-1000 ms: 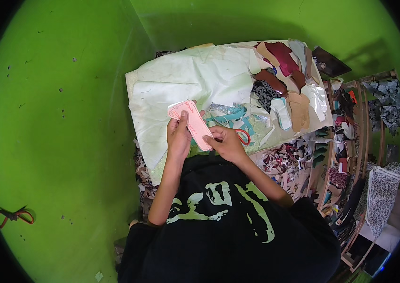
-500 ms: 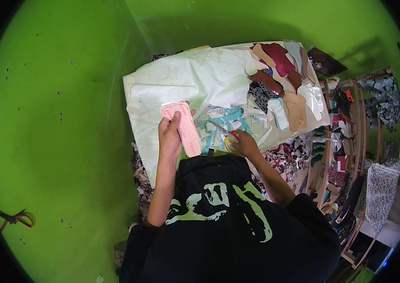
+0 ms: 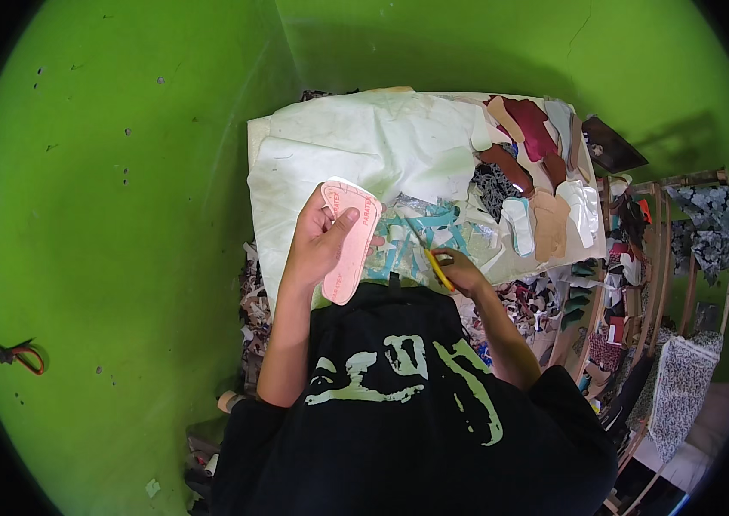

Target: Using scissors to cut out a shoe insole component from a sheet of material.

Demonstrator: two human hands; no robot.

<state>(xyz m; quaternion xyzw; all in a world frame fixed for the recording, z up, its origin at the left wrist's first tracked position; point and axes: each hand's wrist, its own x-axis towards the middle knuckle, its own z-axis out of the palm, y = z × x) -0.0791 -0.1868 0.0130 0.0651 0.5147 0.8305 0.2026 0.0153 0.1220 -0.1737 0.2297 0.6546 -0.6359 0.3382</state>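
A pink insole with printed marks and a white edge is gripped in my left hand, the thumb lying flat on its face. The insole stands up at a tilt over the near side of the table. My right hand is closed round the yellow-handled scissors, whose blades point away and to the left. Under the blades lie teal and white offcuts. Scissors and insole are apart.
White sheeting covers the table's left. Cut shoe-shaped pieces, among them a tan one and a maroon one, lie on its right. Scraps heap below the table. A wooden rack with materials stands at right; green walls rise left and behind.
The insole has turned and risen slightly in my left hand, showing more of its upper end. My right hand has swung the scissors so their handles line up. The whole view has shifted.
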